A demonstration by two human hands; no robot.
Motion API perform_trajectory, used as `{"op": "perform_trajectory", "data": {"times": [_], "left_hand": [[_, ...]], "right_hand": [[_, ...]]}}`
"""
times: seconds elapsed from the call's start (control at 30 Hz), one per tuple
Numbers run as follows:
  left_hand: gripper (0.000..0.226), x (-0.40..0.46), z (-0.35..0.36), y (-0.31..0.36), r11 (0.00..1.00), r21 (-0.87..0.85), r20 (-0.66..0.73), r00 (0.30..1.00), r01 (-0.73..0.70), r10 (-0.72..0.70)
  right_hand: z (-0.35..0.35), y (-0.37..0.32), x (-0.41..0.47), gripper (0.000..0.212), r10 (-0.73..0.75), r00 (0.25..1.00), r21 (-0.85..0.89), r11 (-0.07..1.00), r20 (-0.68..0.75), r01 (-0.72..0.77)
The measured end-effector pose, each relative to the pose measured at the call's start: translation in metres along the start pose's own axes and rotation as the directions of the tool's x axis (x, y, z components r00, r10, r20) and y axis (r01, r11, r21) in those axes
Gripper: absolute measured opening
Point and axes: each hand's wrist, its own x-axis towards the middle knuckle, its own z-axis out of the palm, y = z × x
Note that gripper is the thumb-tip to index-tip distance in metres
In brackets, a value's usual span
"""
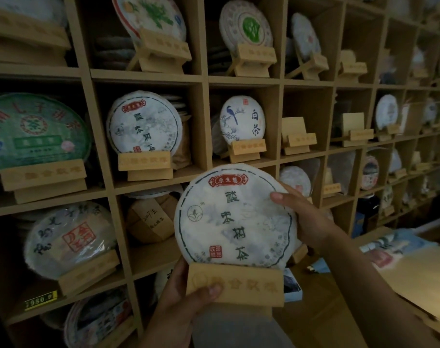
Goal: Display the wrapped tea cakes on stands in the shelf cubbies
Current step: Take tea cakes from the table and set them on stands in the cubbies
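Note:
A round tea cake in white paper with a red label and green characters rests upright on a wooden stand, held in front of the shelf. My left hand grips the stand from below, thumb on its front face. My right hand holds the cake's right edge, thumb on the wrapper. Behind them is the wooden shelf of cubbies, most with wrapped cakes on stands, including a matching cake. Two empty stands sit in middle-row cubbies: one stand and another stand.
A bird-painted cake sits just above the held one. A paper-wrapped stack fills the cubby behind its left side. A yellow price tag marks the lower left shelf edge. A counter with papers and a tan sheet lies at the right.

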Motion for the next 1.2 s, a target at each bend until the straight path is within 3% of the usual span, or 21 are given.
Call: {"op": "perform_trajectory", "data": {"times": [0.1,0.27,0.63,0.83,0.93,1.0,1.07,1.2], "left_hand": [[0.113,0.003,0.000,0.006,0.997,-0.055,-0.018,0.998,-0.056,0.055],[0.111,0.002,0.003,0.010,0.995,-0.047,-0.021,0.996,-0.089,0.088],[0.115,0.001,0.006,-0.002,0.996,-0.044,-0.034,0.997,-0.077,0.075],[0.114,0.002,0.004,-0.005,0.997,-0.024,-0.037,0.997,-0.069,0.068],[0.115,0.001,0.001,-0.002,0.996,-0.022,-0.047,0.995,-0.088,0.087],[0.115,0.001,-0.001,0.001,0.995,-0.025,-0.053,0.994,-0.102,0.100],[0.114,0.000,-0.001,0.004,0.994,-0.022,-0.052,0.993,-0.111,0.109],[0.114,-0.002,-0.003,0.007,0.994,-0.017,-0.042,0.993,-0.108,0.108]], "right_hand": [[0.009,0.016,-0.012,0.072,-0.074,0.986,0.033,0.996,-0.150,0.079],[0.026,0.027,-0.029,0.075,-0.095,0.972,-0.042,0.995,-0.216,0.088],[0.033,0.025,-0.031,0.054,-0.269,0.901,-0.190,0.958,-0.341,0.214],[0.034,0.028,-0.029,0.042,-0.282,0.884,-0.152,0.958,-0.372,0.242],[0.033,0.033,-0.031,0.060,-0.336,0.860,-0.243,0.935,-0.385,0.256],[0.033,0.040,-0.030,0.070,-0.283,0.898,-0.137,0.958,-0.337,0.250],[0.034,0.046,-0.029,0.063,-0.217,0.940,-0.030,0.976,-0.263,0.217],[0.044,0.042,-0.027,0.053,-0.195,0.945,-0.010,0.980,-0.263,0.200]]}}
